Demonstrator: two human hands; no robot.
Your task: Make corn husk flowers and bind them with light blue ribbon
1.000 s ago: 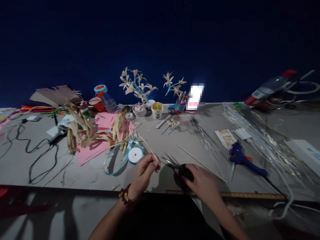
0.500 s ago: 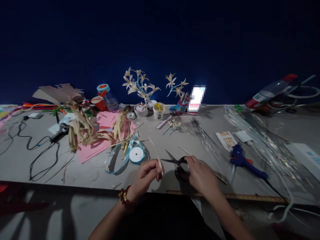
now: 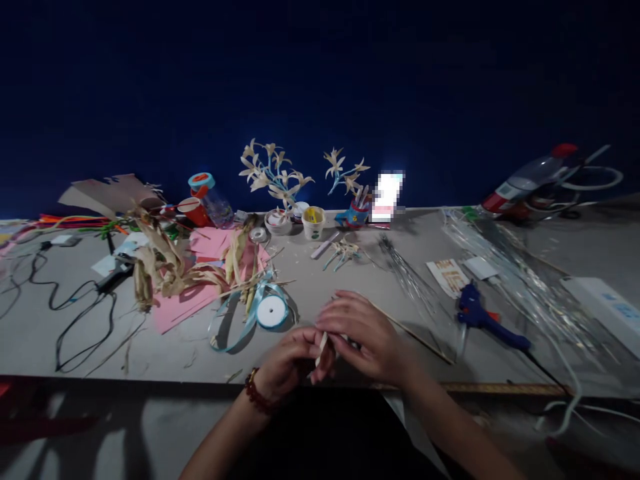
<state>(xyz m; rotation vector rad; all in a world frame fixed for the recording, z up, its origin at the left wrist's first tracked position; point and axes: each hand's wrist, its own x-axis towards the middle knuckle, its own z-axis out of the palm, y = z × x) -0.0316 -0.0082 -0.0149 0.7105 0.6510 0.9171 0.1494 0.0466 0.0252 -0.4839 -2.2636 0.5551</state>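
Note:
My left hand [image 3: 287,357] pinches a pale strip of corn husk [image 3: 323,347] between thumb and fingers, close to the table's front edge. Over the strip's upper end, the fingers of my right hand [image 3: 367,337] are bent and pressed together, and the two hands meet there. The black scissors are hidden, apart from perhaps a dark bit under the right hand. To the left of the hands stands a spool of light blue ribbon [image 3: 271,311]. Small blue-stemmed husk pieces [image 3: 344,253] lie beyond them.
Dried corn husks [image 3: 170,267] cover pink paper [image 3: 173,312] on the left. Husk flower branches [image 3: 273,175] stand at the back beside a paper cup [image 3: 314,225]. Wires [image 3: 410,273], a blue glue gun [image 3: 487,317] and a bottle [image 3: 530,179] occupy the right.
My right hand has left the scissors' handles and moved left onto the husk strip in my left hand. The strip's long upper end, visible before, is now covered.

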